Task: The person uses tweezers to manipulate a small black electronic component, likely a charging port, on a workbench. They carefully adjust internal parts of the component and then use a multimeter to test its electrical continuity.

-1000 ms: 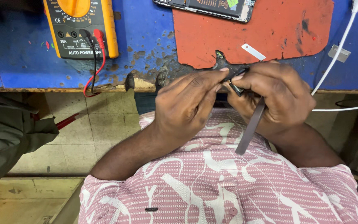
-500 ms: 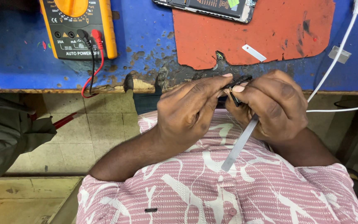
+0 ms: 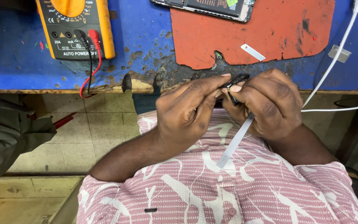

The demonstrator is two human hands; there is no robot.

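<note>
hands unmoved; small black part (image 3: pixel 236 81) pinched between both hands' fingers (image 3: pixel 212 83).

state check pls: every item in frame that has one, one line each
left hand: pinching the small black part, with the right hand
right hand: gripping the metal tool, fingertips on the part
small black part: held off the bench, between both hands
metal tool: held tilted, free end over the shirt
multimeter: flat on bench, black and red leads plugged in
opened phone: lying open on the red mat
white cable: draped off the bench edge
</note>
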